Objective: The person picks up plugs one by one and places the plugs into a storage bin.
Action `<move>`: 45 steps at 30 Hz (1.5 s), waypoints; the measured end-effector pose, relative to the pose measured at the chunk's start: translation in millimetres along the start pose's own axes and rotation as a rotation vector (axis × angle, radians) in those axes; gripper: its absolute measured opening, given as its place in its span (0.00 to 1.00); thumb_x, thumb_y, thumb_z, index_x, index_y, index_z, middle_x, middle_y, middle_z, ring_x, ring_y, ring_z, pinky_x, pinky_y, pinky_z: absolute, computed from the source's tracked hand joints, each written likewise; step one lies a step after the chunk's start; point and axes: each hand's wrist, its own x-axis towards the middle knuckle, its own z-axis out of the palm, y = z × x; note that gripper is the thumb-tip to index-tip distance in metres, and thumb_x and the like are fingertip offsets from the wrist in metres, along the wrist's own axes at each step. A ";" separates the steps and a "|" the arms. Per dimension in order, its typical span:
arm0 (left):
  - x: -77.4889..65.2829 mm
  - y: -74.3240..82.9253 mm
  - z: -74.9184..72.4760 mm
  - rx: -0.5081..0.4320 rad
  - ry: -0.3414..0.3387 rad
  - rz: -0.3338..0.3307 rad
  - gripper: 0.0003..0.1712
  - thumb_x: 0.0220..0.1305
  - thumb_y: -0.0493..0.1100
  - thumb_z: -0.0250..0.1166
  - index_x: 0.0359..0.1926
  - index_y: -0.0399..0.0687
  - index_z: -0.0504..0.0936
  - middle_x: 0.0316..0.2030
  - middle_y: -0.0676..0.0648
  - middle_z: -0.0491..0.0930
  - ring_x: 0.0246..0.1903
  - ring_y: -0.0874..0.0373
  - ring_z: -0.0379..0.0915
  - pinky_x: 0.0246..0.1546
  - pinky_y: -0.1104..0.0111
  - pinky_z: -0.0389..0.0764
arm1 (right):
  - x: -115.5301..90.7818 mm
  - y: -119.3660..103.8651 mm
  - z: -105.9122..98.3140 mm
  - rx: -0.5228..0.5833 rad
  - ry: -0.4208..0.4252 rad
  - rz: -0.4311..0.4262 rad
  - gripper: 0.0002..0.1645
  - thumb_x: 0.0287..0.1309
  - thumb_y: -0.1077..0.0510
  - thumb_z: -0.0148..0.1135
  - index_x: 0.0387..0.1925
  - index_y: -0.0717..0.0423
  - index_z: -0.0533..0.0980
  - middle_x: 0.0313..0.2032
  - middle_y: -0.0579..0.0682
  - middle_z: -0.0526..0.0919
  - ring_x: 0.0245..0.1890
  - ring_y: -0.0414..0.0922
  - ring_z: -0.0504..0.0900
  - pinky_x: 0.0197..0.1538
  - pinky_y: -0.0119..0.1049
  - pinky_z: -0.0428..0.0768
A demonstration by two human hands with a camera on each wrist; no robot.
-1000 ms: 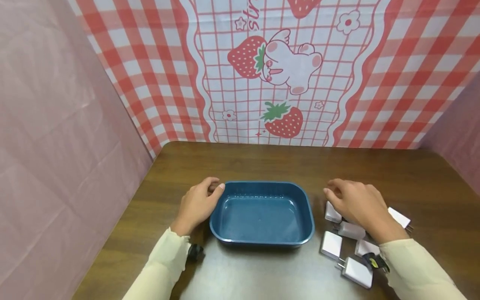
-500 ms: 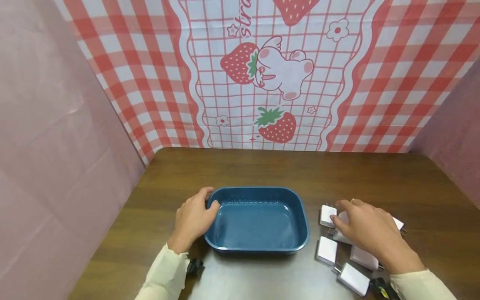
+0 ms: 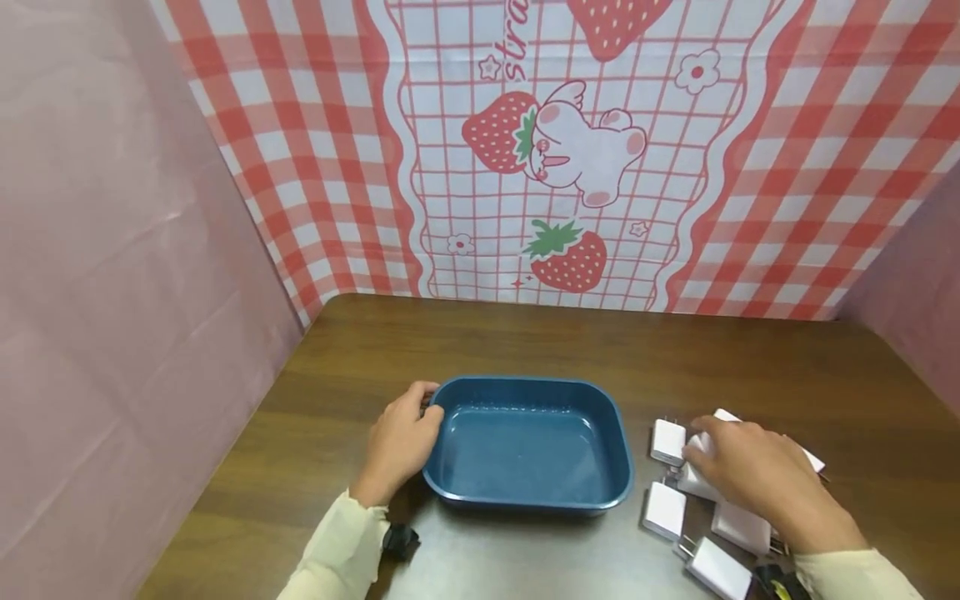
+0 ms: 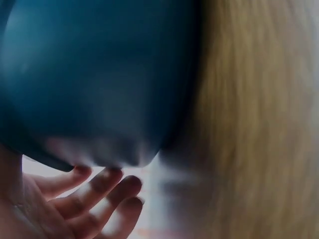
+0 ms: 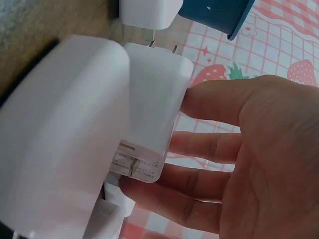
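Observation:
A deep blue rectangular dish (image 3: 525,458) stands on the table. My left hand (image 3: 401,442) holds its left side, thumb at the rim and fingers along the outside wall. The left wrist view shows those fingertips (image 4: 130,185) bent right at the wall of the dish. On the right, my right hand (image 3: 772,479) reaches over a group of white plug chargers. Between its thumb and fingers it grips one white charger (image 5: 154,99), whose prongs point away from the palm. In the head view the hand partly hides this charger.
Several other white chargers lie around the right hand: one (image 3: 668,441) beyond it, one (image 3: 664,510) nearer the dish and one (image 3: 718,568) toward the front. A pink cloth (image 3: 112,292) hangs at the left, and a strawberry-print cloth (image 3: 360,208) hangs behind the table (image 3: 585,342).
My right hand has come down from above the chargers and closed its fingers and thumb around one. My left hand has settled against the dish's left rim. The head view shifts slightly.

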 end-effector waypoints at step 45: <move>2.1 2.4 16.8 -0.066 0.073 -0.014 0.17 0.70 0.54 0.54 0.51 0.52 0.78 0.39 0.54 0.83 0.39 0.53 0.79 0.43 0.52 0.75 | 15.4 11.4 -8.2 0.036 -0.086 0.118 0.26 0.60 0.40 0.63 0.38 0.61 0.72 0.24 0.51 0.73 0.25 0.49 0.73 0.26 0.51 0.69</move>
